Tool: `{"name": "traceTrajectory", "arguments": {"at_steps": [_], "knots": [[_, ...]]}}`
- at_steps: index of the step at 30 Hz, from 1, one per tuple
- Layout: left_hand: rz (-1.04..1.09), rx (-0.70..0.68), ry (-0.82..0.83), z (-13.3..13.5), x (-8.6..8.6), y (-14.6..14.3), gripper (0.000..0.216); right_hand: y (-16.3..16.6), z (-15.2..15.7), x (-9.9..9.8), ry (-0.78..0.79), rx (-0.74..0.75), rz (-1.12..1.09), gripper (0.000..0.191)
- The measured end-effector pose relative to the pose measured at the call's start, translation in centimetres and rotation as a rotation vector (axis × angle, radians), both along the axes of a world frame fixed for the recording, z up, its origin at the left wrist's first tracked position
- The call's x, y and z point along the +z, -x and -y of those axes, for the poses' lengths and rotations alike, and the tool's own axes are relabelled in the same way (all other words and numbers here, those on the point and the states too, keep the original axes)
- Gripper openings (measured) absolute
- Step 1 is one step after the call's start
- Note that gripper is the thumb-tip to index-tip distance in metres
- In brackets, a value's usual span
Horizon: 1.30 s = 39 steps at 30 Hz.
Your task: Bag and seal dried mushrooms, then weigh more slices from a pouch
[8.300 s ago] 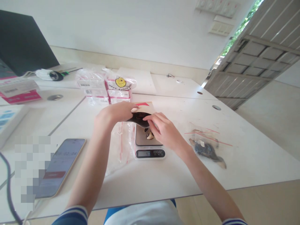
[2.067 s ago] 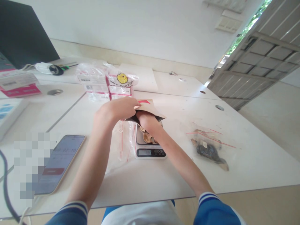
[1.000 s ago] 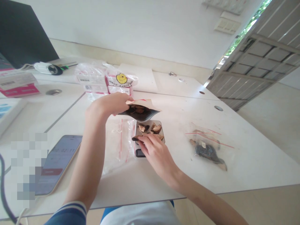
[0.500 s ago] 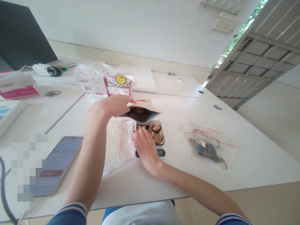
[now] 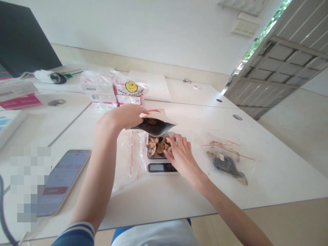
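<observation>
— White counter (image 5: 179, 198) ran under a pale wall, a slatted door standing open at the far right; what lay at the middle?

— A small kitchen scale (image 5: 161, 155), its pan heaped with dried slices (image 5: 156, 146); its display faced the near edge, the figures too small to read.

— And the hands?

— The left hand (image 5: 126, 116) was closed on the rim of a kraft pouch (image 5: 156, 122), pinching it so that the mouth gaped, held above the far end of the scale; the right hand (image 5: 179, 153) lay on the right side of the pan, fingers curled onto the slices, though whether it pinched one I could not tell.

— What lay round about?

— Empty zip bags (image 5: 130, 153) just left of the scale; a filled bag (image 5: 227, 164) well to the right; a phone (image 5: 63, 181) at the near left; stacked boxes (image 5: 115, 94) at the far side.

— What might have gone amiss?

— In my judgement, the heap sat close to the pan's edge, so a nudge could have tipped slices onto the counter; the hand's weight on the pan could have falsified the reading; the tilted pouch could have spilt more.
</observation>
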<state>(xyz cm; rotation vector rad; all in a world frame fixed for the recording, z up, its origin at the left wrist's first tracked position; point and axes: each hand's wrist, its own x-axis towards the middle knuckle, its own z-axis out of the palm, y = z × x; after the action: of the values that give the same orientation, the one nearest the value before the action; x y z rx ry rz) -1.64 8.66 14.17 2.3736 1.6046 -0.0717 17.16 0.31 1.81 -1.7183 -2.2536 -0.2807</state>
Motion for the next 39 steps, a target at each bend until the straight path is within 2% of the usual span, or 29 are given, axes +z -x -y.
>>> {"name": "traceTrajectory", "arguments": {"at_steps": [2, 7, 15, 20, 26, 30, 34, 39], "knots": [[0.003, -0.006, 0.006, 0.0, 0.0, -0.1, 0.046, -0.2, -0.7, 0.1, 0.041, -0.006, 0.022, 0.032], [0.008, -0.003, 0.021, 0.0, 0.0, 0.1, 0.041, 0.0, -1.5, 0.1, 0.076, -0.016, 0.052, 0.017], [0.016, -0.005, 0.016, -0.1, -0.1, 0.2, 0.041, -0.4, -1.7, 0.1, 0.064, 0.016, 0.06, 0.021], [0.0, -0.001, 0.029, 0.0, 0.0, 0.1, 0.042, -0.4, -1.6, 0.3, 0.102, 0.038, 0.039, 0.038], [0.008, 0.018, 0.029, -0.2, -0.1, 0.2, 0.049, -0.5, -1.9, -0.3, 0.095, 0.041, 0.044, 0.028], [0.006, 0.049, 0.031, -0.2, -0.1, 0.3, 0.052, -0.7, -1.8, -0.1, 0.048, 0.037, -0.011, 0.024], [0.005, 0.008, 0.023, -0.1, -0.1, 0.2, 0.048, -1.3, -1.7, 1.4, 0.025, 0.017, -0.096, 0.026], [0.016, 0.028, -0.016, 0.0, 0.1, 0.1, 0.051, -4.2, -2.3, 2.3, 0.021, 0.009, -0.294, 0.025]]}}
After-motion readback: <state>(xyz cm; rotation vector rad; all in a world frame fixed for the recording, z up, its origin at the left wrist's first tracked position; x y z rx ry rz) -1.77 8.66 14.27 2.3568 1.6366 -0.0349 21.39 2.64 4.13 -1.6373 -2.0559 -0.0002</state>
